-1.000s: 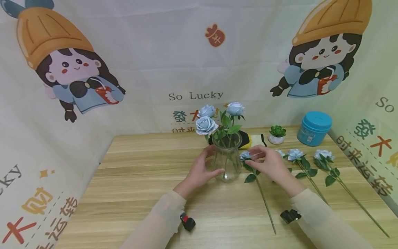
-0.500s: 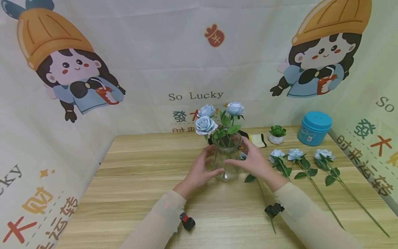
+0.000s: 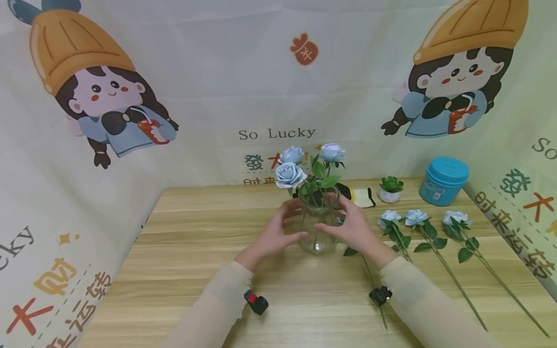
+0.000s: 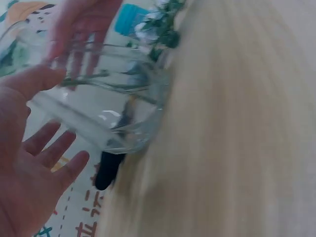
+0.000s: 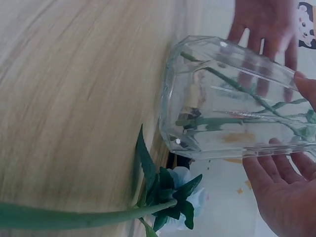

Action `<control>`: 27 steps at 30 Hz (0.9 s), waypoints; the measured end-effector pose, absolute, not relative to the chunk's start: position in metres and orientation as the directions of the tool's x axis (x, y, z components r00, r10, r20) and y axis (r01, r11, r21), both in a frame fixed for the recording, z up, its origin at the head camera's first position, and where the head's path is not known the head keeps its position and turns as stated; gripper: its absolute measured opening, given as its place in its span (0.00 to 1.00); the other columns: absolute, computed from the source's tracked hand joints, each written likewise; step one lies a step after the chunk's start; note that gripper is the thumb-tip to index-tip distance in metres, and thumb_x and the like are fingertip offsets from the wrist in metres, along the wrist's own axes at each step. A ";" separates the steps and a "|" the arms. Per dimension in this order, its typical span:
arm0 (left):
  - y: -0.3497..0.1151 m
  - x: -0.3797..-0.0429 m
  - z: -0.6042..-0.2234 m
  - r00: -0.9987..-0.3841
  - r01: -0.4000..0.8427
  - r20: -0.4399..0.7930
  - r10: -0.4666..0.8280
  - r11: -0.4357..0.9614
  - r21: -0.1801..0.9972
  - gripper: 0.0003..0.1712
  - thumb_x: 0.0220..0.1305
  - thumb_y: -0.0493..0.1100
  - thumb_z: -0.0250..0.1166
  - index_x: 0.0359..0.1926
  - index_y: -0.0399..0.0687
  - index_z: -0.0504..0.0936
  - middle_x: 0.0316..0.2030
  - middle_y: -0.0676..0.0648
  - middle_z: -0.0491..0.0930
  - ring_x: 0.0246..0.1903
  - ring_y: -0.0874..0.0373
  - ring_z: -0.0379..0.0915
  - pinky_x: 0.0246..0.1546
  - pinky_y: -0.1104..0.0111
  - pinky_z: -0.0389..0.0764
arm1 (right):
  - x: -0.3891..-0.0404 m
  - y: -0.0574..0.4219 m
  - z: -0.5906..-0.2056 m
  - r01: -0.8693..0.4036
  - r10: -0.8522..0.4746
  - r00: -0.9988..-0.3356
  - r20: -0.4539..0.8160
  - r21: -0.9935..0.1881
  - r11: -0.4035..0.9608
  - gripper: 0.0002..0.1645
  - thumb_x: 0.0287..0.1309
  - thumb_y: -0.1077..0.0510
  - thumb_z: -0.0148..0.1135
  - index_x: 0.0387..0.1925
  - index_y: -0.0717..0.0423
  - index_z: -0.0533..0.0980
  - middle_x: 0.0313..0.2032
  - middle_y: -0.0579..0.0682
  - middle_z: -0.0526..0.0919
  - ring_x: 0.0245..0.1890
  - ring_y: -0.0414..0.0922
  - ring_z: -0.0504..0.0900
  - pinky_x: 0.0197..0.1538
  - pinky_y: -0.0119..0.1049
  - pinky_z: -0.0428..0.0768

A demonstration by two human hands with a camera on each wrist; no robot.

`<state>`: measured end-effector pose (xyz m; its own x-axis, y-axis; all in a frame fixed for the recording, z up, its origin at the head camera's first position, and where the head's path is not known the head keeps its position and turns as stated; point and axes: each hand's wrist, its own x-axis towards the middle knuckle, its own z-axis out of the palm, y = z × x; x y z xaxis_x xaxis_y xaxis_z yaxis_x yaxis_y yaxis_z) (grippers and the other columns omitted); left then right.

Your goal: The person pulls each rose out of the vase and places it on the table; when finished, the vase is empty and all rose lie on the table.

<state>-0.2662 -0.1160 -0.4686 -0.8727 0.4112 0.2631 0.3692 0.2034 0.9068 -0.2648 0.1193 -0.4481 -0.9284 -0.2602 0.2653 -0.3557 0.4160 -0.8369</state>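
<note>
A clear glass vase (image 3: 318, 241) stands upright on the wooden table, with three pale blue roses (image 3: 290, 175) in it. At its right side my right hand (image 3: 354, 229) holds it, thumb across the front and fingers round the back. In the right wrist view, those fingers (image 5: 276, 170) lie along the glass. My left hand (image 3: 278, 234) is around the vase's left side, with thumb and fingers apart. Its fingers (image 4: 54, 153) are spread loosely in the left wrist view. One more rose (image 5: 185, 190) lies beside the vase, its bloom mostly hidden behind my right hand in the head view.
Three cut roses (image 3: 415, 218) lie on the table (image 3: 196, 241) to the right, stems toward me. Behind them stand a small potted succulent (image 3: 391, 186) and a blue lidded tub (image 3: 445, 181). A black, yellow and white object (image 3: 361, 197) lies partly hidden behind the vase.
My right hand has moved left from over the lying rose to the vase's right side. My left hand has drawn slightly left, its thumb pulling back from the front of the glass.
</note>
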 end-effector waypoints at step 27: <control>-0.104 -0.280 -0.429 -0.920 0.387 0.391 -0.016 0.119 0.914 0.15 0.63 0.34 0.72 0.50 0.34 0.84 0.44 0.34 0.85 0.36 0.62 0.81 0.41 0.71 0.87 | -0.263 0.120 -0.450 -0.359 -0.265 -0.927 0.266 -0.836 0.415 0.47 0.51 0.52 0.82 0.69 0.55 0.69 0.62 0.58 0.79 0.59 0.56 0.80 0.67 0.54 0.81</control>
